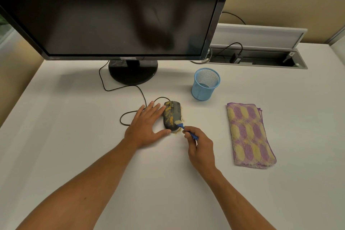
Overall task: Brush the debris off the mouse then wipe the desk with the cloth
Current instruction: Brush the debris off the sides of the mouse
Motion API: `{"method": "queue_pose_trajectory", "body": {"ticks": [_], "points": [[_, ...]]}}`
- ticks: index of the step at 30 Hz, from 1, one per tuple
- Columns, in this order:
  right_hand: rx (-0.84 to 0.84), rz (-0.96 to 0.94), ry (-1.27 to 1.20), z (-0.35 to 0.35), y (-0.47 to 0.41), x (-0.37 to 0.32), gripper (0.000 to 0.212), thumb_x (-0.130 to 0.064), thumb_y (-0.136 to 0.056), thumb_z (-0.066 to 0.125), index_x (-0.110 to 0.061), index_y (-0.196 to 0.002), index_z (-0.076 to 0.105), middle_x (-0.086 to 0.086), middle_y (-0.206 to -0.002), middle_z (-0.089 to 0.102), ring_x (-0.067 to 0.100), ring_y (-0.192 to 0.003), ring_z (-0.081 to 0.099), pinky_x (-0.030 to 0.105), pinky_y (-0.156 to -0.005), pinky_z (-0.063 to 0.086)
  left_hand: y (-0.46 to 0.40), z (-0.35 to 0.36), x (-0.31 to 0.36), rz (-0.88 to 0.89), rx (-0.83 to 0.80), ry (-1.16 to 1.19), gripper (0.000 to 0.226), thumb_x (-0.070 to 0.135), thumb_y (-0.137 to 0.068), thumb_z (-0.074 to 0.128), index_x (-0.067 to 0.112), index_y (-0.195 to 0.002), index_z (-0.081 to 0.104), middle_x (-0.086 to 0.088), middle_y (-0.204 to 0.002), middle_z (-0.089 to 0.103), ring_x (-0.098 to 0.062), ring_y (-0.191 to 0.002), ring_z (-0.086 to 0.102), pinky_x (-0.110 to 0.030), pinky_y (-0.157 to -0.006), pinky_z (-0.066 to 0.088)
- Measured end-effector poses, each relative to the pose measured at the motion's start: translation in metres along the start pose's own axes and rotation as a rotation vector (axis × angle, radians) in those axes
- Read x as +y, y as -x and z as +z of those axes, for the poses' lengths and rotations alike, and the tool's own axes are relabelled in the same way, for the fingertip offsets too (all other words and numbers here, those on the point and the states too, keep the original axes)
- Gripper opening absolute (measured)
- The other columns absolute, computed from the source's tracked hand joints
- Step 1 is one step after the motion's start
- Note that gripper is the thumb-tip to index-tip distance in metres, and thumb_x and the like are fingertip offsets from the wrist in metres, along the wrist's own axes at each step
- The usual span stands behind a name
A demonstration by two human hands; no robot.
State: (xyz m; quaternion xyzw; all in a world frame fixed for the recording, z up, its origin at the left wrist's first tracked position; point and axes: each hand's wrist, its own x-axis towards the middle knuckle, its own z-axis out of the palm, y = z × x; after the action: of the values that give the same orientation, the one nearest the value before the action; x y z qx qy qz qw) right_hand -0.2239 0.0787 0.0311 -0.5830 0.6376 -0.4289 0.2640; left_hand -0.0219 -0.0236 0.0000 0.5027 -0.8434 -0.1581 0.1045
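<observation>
Head view: one dark rounded mouse [172, 115], yellow grainy debris [169, 113] on it. Left hand [147, 125] spread flat, bracing its left side. Right hand [200, 146] pinches one blue brush [183, 128], pale bristles on the mouse. One folded fuzzy purple-yellow cloth [249, 134] right of the right hand on the desk [74, 136]. One blue mesh cup [205, 84] beyond.

Matt white desk [74, 136]; fluffy looped-pile cloth [250, 134]; blue wire-mesh metal cup [205, 85]; dull dark plastic mouse [172, 115] dusted with grainy yellow debris [169, 113]; glossy black monitor [112, 11]; blue plastic brush [186, 129], pale bristles
</observation>
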Motion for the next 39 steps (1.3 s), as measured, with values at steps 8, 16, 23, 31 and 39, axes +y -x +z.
{"method": "queue_pose_trajectory", "body": {"ticks": [8,16,23,31,39], "points": [[0.004,0.033,-0.027,-0.005,0.010,0.006,0.017,-0.017,-0.095,0.055,-0.015,-0.108,0.066,-0.007,-0.103,0.070,0.005,-0.093,0.063,0.006,-0.082,0.042,0.000,0.000,0.000,-0.002,0.006,-0.005,0.090,0.080,-0.083,0.041,0.031,-0.154,0.015,0.007,-0.161,0.017,-0.007,-0.149,-0.002,-0.040,-0.123,0.005],[0.074,0.133,-0.140,0.001,-0.052,-0.011,0.014,-0.013,-0.096,0.055,-0.024,-0.103,0.058,-0.001,-0.095,0.070,0.018,-0.085,0.068,0.034,-0.077,0.056,0.000,0.000,0.000,-0.008,-0.009,0.000,0.091,0.081,-0.082,0.040,0.032,-0.154,0.013,0.008,-0.162,0.015,-0.006,-0.149,-0.005,-0.040,-0.123,0.004],[0.079,0.224,-0.166,0.014,-0.101,-0.013,0.005,-0.016,-0.097,0.054,-0.019,-0.097,0.057,0.004,-0.092,0.068,0.020,-0.083,0.068,0.045,-0.072,0.057,0.000,-0.001,0.001,-0.010,-0.018,0.008,0.091,0.082,-0.082,0.039,0.033,-0.154,0.012,0.008,-0.162,0.015,-0.006,-0.149,-0.006,-0.041,-0.123,0.004],[-0.033,0.322,-0.159,0.010,-0.108,-0.006,0.005,-0.016,-0.099,0.052,-0.014,-0.097,0.056,0.007,-0.097,0.069,0.018,-0.088,0.069,0.036,-0.071,0.059,-0.001,-0.001,0.001,-0.014,-0.003,0.010,0.090,0.080,-0.082,0.041,0.032,-0.154,0.015,0.008,-0.161,0.017,-0.004,-0.149,-0.005,-0.039,-0.123,0.003],[0.030,0.411,-0.244,-0.005,-0.081,-0.005,0.008,-0.019,-0.099,0.051,-0.015,-0.097,0.057,0.001,-0.090,0.071,0.014,-0.079,0.070,0.028,-0.065,0.058,0.000,-0.002,0.001,-0.005,-0.013,0.004,0.090,0.081,-0.082,0.038,0.032,-0.154,0.014,0.008,-0.162,0.016,-0.005,-0.149,-0.005,-0.040,-0.123,0.003]]}}
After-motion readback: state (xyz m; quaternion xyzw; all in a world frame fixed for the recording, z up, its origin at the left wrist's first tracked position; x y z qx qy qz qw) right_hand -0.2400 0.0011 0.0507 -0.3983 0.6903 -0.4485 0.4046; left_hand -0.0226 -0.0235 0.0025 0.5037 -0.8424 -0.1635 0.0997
